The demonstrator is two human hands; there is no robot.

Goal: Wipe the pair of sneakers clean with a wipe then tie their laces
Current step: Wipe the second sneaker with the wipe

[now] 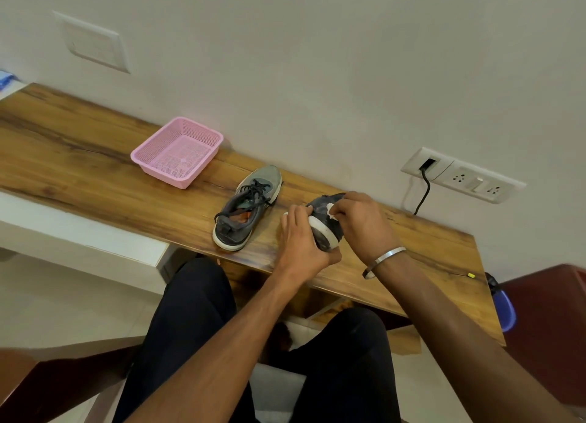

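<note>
Both bare forearms reach forward from the bottom of the view and meet ahead of the seated person's dark-trousered knees. The left hand is turned back-up, its fingers curled round a sneaker and its thumb tucked beneath, gripping it. The right hand comes in from the right with the wrist bent, fingertips pinching a white wipe against it. A metal bangle circles the right wrist.

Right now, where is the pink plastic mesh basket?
In the head view the pink plastic mesh basket sits on the wooden tabletop against the wall, left of the grey lace-up sneaker lying flat, well clear of both hands.
</note>
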